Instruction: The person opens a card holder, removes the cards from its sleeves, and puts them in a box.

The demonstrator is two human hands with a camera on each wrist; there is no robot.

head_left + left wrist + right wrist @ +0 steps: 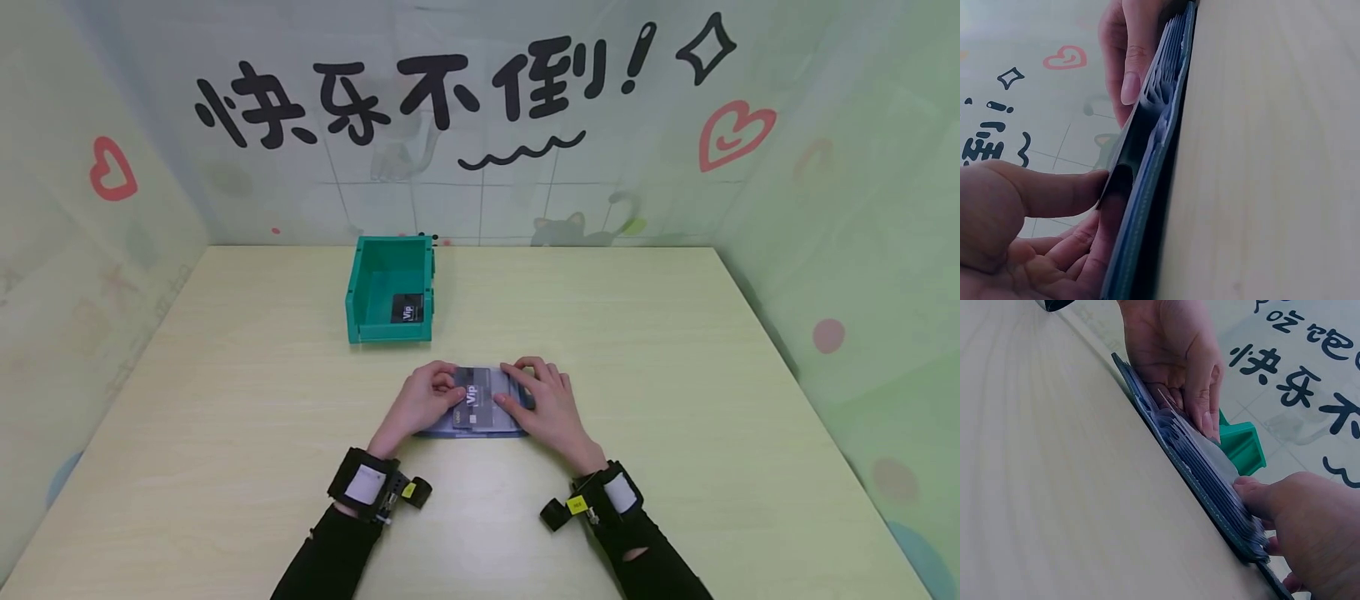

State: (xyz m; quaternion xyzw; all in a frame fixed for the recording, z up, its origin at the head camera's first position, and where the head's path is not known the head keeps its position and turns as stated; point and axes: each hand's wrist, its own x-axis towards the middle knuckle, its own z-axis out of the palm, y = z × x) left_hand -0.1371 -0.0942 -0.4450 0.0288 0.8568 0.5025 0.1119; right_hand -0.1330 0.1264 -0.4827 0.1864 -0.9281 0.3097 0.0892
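Note:
A card holder [495,434] with a dark cover and a stack of clear sleeves lies spread on the table. Over its pages is a grey card marked "Vip" [472,400]. My left hand [425,400] pinches the card's left edge between thumb and fingers; in the left wrist view one finger [1110,234] reaches underneath it. At the other side, my right hand [553,408] grips the holder's sleeves [1210,478], its thumb on top and other fingers by the far edge. Whether the card is partly inside a sleeve is hard to tell.
A green bin [390,332] stands on the table [637,333] beyond the holder, slightly left. Inside it lies a black "Vip" card [407,309]. Printed cloth walls [480,208] border the table at the back and sides.

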